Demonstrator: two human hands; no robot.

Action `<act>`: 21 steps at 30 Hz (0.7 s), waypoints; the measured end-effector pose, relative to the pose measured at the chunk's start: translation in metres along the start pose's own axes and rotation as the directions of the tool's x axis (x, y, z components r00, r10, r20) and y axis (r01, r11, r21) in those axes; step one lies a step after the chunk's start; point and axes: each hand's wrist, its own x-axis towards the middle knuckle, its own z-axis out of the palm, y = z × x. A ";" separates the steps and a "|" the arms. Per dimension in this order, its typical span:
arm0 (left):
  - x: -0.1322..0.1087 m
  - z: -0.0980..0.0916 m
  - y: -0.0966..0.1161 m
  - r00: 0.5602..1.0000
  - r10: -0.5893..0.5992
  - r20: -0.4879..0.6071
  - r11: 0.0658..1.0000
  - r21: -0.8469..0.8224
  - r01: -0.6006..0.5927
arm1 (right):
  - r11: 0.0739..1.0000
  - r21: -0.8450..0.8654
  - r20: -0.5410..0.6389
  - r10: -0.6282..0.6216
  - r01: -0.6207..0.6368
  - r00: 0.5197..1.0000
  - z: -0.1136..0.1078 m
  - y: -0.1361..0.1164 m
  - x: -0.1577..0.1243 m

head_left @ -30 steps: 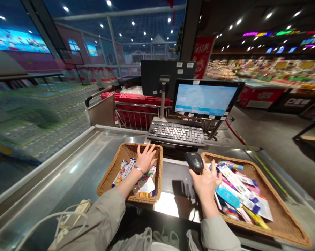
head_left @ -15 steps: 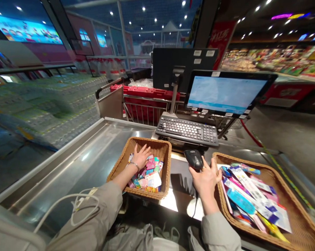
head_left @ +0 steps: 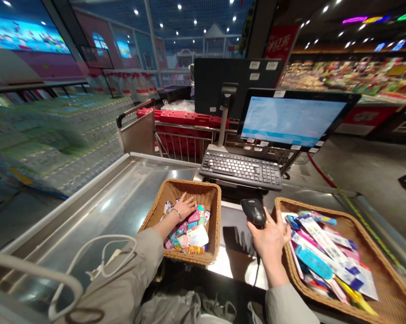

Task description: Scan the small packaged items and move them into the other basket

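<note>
L hand (head_left: 185, 209), fingers spread, is over pink pkgs (head_left: 193, 217) newly visible in 11-o'clock basket (head_left: 207, 193), so rummaging's likely underway; R hand (head_left: 272, 238) grips scanner (head_left: 252, 211), 1 o'clock.

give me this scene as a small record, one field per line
left grip: fingers spread, inside left basket; contact with contents unclear
right grip: holding black handheld scanner
left basket: brown, woven; holds small colourful packages
right basket: brown, woven; holds long packaged items and a blue item
scanner position: between the baskets
keyboard: black, beyond the baskets
monitor: lit screen, text unreadable
counter: shiny metal
</note>
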 end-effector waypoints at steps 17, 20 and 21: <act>0.015 0.009 -0.006 0.992 0.119 -0.040 0.993 0.016 -0.119 | 0.999 -0.019 -0.014 0.043 -0.043 0.999 0.006 0.005 -0.002; 0.015 0.005 -0.007 0.984 0.173 -0.037 0.984 -0.031 -0.174 | 0.999 -0.020 -0.016 0.042 -0.042 0.999 0.006 0.002 -0.002; 0.015 0.004 -0.007 0.982 0.186 -0.032 0.981 -0.050 -0.188 | 0.999 -0.023 -0.012 0.042 -0.042 0.999 0.007 0.002 -0.002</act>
